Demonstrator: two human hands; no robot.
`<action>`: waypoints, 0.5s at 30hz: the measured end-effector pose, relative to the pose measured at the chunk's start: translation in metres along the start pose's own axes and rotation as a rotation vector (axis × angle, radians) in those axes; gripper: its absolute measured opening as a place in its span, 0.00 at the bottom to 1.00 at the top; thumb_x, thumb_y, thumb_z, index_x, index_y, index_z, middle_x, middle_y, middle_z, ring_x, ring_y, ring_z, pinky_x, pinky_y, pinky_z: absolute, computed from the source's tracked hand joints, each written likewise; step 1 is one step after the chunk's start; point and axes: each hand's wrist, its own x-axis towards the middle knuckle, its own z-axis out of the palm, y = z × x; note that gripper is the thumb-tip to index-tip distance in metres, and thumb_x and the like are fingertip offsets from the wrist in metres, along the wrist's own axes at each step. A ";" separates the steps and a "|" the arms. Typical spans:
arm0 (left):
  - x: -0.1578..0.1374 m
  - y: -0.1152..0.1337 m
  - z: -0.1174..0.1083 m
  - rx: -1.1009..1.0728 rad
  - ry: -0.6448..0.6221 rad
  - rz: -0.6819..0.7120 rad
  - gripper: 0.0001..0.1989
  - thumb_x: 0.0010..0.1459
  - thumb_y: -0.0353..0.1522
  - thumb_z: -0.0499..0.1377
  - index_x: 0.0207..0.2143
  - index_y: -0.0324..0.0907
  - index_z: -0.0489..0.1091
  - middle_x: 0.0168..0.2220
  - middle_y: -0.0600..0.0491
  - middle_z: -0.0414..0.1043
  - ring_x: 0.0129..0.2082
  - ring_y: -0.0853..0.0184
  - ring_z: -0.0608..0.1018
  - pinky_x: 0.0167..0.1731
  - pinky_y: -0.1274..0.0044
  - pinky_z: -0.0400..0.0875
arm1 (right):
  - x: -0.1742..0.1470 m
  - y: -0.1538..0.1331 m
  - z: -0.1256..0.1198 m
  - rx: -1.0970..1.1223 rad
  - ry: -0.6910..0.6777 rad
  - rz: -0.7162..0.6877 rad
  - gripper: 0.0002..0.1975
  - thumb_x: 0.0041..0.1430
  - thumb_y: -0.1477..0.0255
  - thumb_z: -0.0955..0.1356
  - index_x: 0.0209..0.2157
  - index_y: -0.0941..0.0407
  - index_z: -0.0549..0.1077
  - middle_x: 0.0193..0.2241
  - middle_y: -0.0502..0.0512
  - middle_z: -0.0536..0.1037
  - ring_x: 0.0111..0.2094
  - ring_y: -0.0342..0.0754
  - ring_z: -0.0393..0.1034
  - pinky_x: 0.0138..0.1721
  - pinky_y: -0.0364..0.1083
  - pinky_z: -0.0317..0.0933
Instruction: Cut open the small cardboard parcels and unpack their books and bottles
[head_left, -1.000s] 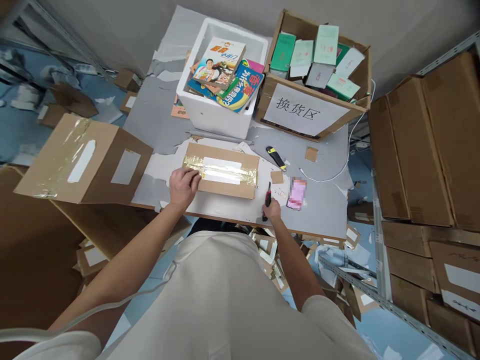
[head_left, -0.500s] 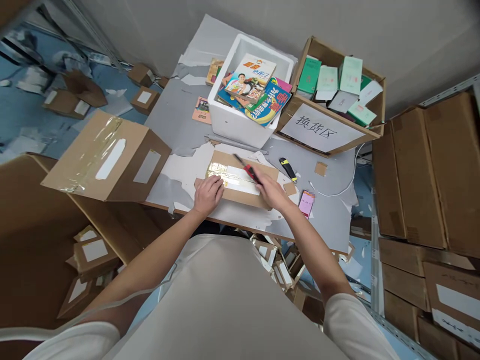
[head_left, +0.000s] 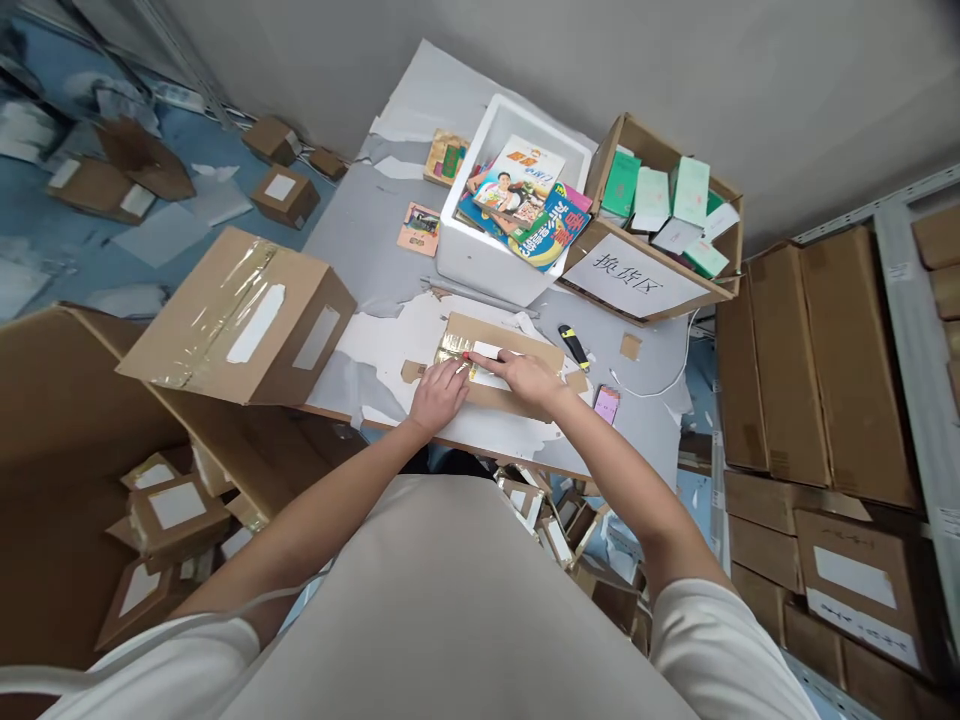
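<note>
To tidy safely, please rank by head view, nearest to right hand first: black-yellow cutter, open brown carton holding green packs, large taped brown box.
1. Black-yellow cutter: slightly right.
2. Open brown carton: back right.
3. Large taped brown box: far left.

Carton (head_left: pixel 247 330) blocking left, bin (head_left: pixel 487 262) ahead; room right

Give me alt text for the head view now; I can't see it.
A person's right hand holds a cutter over a taped cardboard box, the left hand at the box's left end. Behind it stand a white foam bin of books and an open carton of green and white boxes.
</note>
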 end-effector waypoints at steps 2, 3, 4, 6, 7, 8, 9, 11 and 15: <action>0.001 0.000 0.000 -0.002 0.008 -0.003 0.17 0.62 0.32 0.49 0.49 0.38 0.70 0.52 0.40 0.71 0.57 0.54 0.70 0.55 0.61 0.63 | 0.003 -0.002 -0.004 -0.006 0.004 0.002 0.35 0.63 0.82 0.56 0.65 0.37 0.49 0.44 0.55 0.72 0.37 0.48 0.73 0.42 0.45 0.61; 0.002 0.000 0.001 0.004 0.016 -0.005 0.17 0.62 0.32 0.49 0.49 0.38 0.70 0.51 0.40 0.72 0.57 0.54 0.70 0.55 0.62 0.63 | 0.004 -0.002 -0.005 -0.004 0.006 0.002 0.35 0.63 0.82 0.56 0.65 0.37 0.50 0.43 0.55 0.73 0.37 0.48 0.73 0.42 0.45 0.61; 0.003 0.000 0.002 0.013 0.024 -0.008 0.16 0.62 0.32 0.49 0.48 0.38 0.71 0.51 0.40 0.72 0.57 0.54 0.70 0.55 0.62 0.63 | 0.007 -0.002 -0.005 0.000 0.008 0.003 0.35 0.63 0.82 0.56 0.65 0.36 0.50 0.42 0.55 0.73 0.37 0.48 0.73 0.42 0.46 0.61; 0.004 0.001 0.003 0.030 0.040 -0.014 0.16 0.61 0.31 0.49 0.48 0.39 0.71 0.50 0.40 0.72 0.56 0.55 0.70 0.55 0.62 0.63 | 0.011 0.000 -0.004 0.013 0.010 -0.001 0.34 0.64 0.81 0.57 0.65 0.35 0.51 0.41 0.56 0.74 0.37 0.49 0.73 0.42 0.47 0.61; 0.005 0.000 0.004 0.032 0.045 -0.017 0.16 0.61 0.31 0.49 0.47 0.39 0.71 0.50 0.41 0.72 0.56 0.55 0.70 0.55 0.62 0.62 | 0.012 0.001 -0.003 0.019 0.008 -0.005 0.34 0.64 0.81 0.57 0.65 0.35 0.50 0.40 0.56 0.74 0.37 0.50 0.73 0.42 0.47 0.61; 0.005 0.000 0.004 0.026 0.045 -0.019 0.16 0.61 0.31 0.49 0.47 0.40 0.71 0.51 0.41 0.72 0.56 0.56 0.70 0.55 0.62 0.62 | 0.013 0.002 -0.002 0.023 0.004 -0.009 0.35 0.64 0.81 0.57 0.65 0.35 0.50 0.40 0.56 0.74 0.37 0.50 0.73 0.42 0.48 0.61; 0.005 0.000 0.005 0.016 0.040 -0.022 0.17 0.60 0.30 0.49 0.48 0.40 0.71 0.51 0.41 0.72 0.56 0.56 0.70 0.55 0.62 0.62 | 0.013 0.003 0.000 0.023 -0.002 -0.011 0.35 0.64 0.81 0.57 0.65 0.35 0.49 0.41 0.56 0.74 0.37 0.50 0.73 0.43 0.48 0.61; 0.005 -0.001 0.006 -0.001 0.026 -0.030 0.17 0.60 0.30 0.49 0.48 0.39 0.71 0.51 0.40 0.72 0.56 0.56 0.70 0.55 0.62 0.62 | 0.013 0.004 0.001 0.002 -0.022 -0.014 0.36 0.63 0.82 0.57 0.65 0.35 0.47 0.42 0.57 0.73 0.37 0.50 0.73 0.43 0.48 0.61; 0.005 -0.002 0.007 0.033 0.007 -0.037 0.18 0.60 0.30 0.49 0.48 0.38 0.71 0.52 0.39 0.71 0.56 0.55 0.70 0.54 0.61 0.63 | 0.014 0.001 -0.001 -0.091 -0.079 -0.026 0.37 0.64 0.82 0.54 0.66 0.35 0.38 0.44 0.58 0.72 0.40 0.52 0.73 0.43 0.48 0.62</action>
